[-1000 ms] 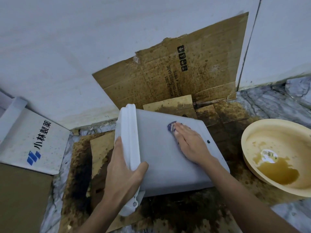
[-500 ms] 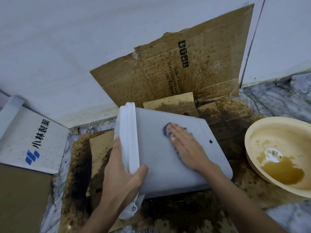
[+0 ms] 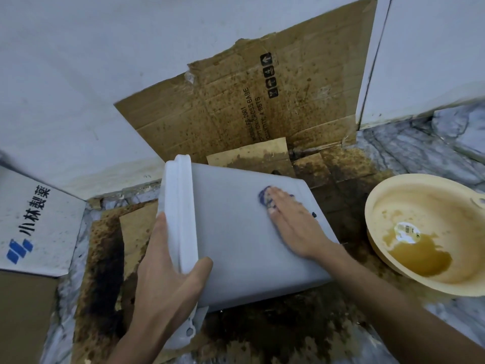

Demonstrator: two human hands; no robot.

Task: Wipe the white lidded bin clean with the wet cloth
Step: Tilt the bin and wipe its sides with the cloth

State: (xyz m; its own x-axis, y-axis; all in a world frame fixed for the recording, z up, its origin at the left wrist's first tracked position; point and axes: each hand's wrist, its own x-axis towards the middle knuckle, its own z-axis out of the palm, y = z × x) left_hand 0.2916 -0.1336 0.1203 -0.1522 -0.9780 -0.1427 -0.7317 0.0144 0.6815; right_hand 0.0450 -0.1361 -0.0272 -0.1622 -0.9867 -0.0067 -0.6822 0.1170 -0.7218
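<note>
On stained cardboard by the wall: one white bin lying sideways, one cloth, one basin. Left hand grip clamped on bin's lid rim; right hand flat, fingers together, pressing cloth on bin's side.

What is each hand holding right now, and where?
Left hand grips the bin at its lidded rim. Right hand lies flat, pressing the cloth on the bin's side.

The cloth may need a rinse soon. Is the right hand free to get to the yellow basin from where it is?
Probably yes. The right hand lies flat on the cloth on the bin, and the yellow basin sits open just to its right, with nothing between them.
</note>
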